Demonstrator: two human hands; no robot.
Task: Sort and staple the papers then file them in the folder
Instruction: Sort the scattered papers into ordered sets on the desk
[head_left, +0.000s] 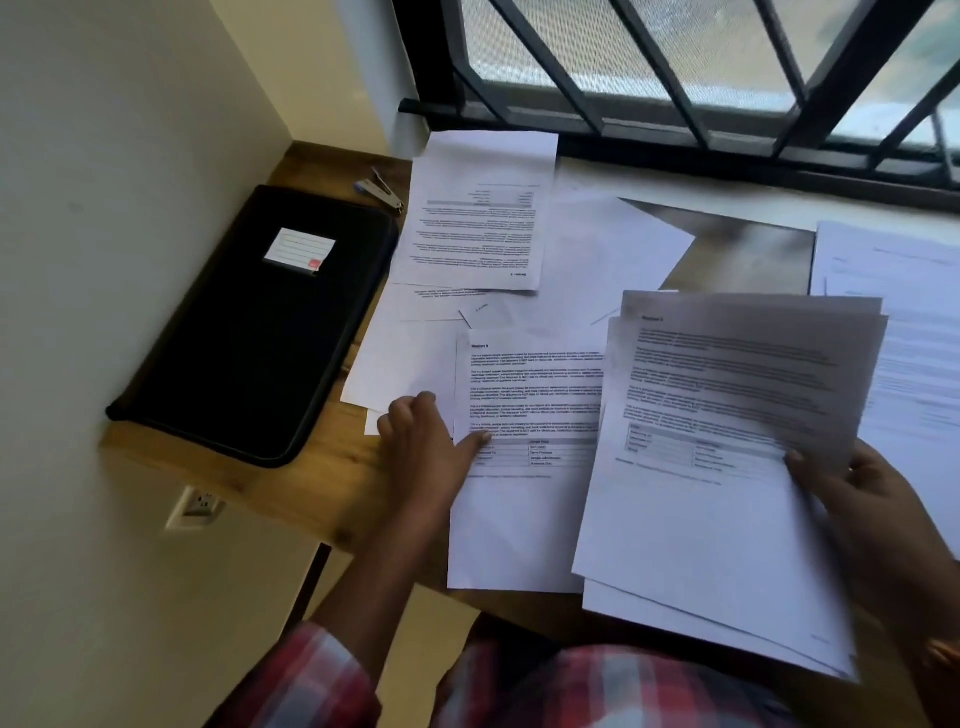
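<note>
Papers litter the desk; right hand grips a raised stack, left hand pinches the near sheet by its left edge; folder and stapler lie left.

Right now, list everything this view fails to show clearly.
1. Head view, print on the held sheets: blurred; overlap hides their number.
2. Writing on the folder label: too small.
3. The stapler: small and blurred.
4. The papers at the right: cut off by the frame edge.
5. The left hand: curled fingers hide whether it pinches the sheet below.
</note>
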